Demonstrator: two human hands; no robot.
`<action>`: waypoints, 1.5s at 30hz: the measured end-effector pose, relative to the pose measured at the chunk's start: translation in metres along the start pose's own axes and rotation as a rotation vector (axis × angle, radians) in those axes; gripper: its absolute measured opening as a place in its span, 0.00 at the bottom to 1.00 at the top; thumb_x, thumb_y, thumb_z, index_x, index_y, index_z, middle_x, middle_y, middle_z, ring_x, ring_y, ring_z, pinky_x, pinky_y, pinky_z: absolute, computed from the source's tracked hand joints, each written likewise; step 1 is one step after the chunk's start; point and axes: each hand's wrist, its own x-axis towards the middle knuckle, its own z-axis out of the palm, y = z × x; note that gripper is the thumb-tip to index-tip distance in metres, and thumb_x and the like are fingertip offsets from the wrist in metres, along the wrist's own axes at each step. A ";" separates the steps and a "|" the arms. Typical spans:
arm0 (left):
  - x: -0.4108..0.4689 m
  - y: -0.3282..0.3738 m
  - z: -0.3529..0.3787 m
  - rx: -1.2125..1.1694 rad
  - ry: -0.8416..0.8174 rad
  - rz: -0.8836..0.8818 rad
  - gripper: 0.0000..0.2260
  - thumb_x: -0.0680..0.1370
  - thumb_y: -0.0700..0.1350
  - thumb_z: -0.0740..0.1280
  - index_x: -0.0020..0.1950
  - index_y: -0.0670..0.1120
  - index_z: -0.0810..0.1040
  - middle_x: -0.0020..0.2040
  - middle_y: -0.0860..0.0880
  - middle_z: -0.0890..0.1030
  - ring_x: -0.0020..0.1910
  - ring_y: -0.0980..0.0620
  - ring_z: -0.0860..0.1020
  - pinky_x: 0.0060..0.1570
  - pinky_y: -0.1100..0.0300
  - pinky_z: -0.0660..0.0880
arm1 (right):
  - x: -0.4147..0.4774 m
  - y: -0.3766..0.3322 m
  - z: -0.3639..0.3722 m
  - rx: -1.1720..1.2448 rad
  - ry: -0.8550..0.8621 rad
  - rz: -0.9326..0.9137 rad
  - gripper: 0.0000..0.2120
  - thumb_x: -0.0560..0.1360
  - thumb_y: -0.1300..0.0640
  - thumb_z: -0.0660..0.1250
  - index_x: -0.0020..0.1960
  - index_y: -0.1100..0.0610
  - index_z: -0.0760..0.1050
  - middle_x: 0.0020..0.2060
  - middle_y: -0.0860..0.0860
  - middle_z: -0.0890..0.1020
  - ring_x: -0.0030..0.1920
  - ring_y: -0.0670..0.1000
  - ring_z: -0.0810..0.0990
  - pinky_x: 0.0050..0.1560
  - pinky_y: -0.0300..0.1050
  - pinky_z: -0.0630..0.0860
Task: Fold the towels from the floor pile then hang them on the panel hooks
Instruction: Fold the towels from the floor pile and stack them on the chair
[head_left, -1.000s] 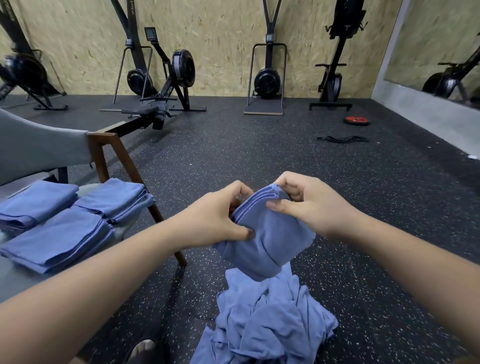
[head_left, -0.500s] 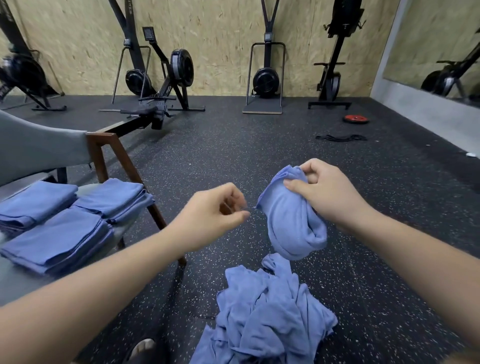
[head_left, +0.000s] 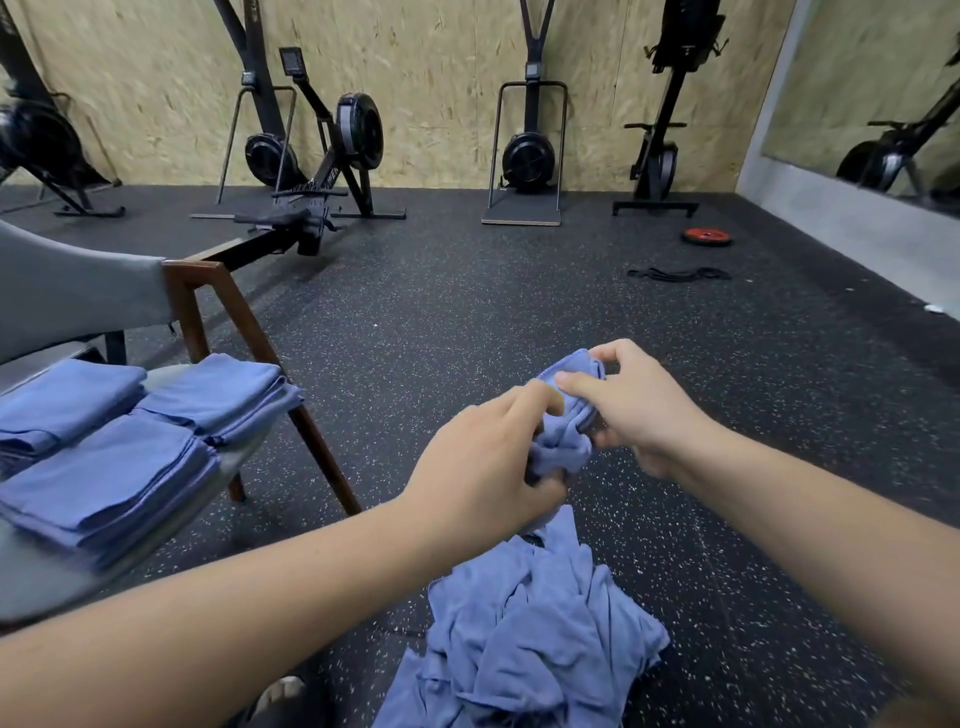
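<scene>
Both hands work one blue towel (head_left: 563, 447), bunched between them. The left hand (head_left: 483, 457) has its fingers curled round the lower wad. The right hand (head_left: 636, 410) pinches the hemmed upper edge between thumb and forefinger. The loose pile (head_left: 524, 623) lies on the floor directly beneath the fingers, and the towel's tail seems to touch it, though the left wrist hides the join. The step in hand looks like finding the edge, so the right pinch should stay on the hem while the left fingers slide outward along it to a corner. Then both hands should lift the cloth clear of the pile before matching corners. The folded stacks (head_left: 104, 478) sit on a chair (head_left: 249, 332) well to the left of the left fingers. No hooks are in view. White lettering on the rowing machine (head_left: 332, 171) beyond is too small to read, and no towel label shows.
</scene>
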 end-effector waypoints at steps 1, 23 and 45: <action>0.002 -0.001 -0.003 -0.052 0.001 -0.041 0.21 0.72 0.48 0.72 0.61 0.57 0.67 0.48 0.58 0.77 0.43 0.50 0.77 0.43 0.51 0.75 | 0.000 0.000 -0.003 -0.015 -0.020 0.011 0.16 0.78 0.54 0.76 0.61 0.54 0.74 0.54 0.59 0.85 0.39 0.58 0.88 0.35 0.55 0.86; 0.017 -0.036 -0.039 -0.719 0.096 -0.220 0.22 0.75 0.43 0.79 0.61 0.53 0.71 0.56 0.51 0.80 0.46 0.47 0.83 0.49 0.49 0.79 | -0.016 -0.013 -0.006 -0.232 -0.420 -0.525 0.06 0.80 0.56 0.76 0.56 0.53 0.82 0.50 0.51 0.88 0.52 0.55 0.86 0.59 0.61 0.80; 0.016 -0.051 -0.057 -0.306 -0.005 -0.248 0.17 0.73 0.61 0.80 0.51 0.55 0.78 0.41 0.62 0.81 0.41 0.65 0.77 0.43 0.63 0.73 | -0.023 -0.035 0.011 -0.027 -0.306 -0.500 0.12 0.81 0.57 0.75 0.60 0.53 0.74 0.43 0.55 0.88 0.45 0.51 0.84 0.55 0.58 0.79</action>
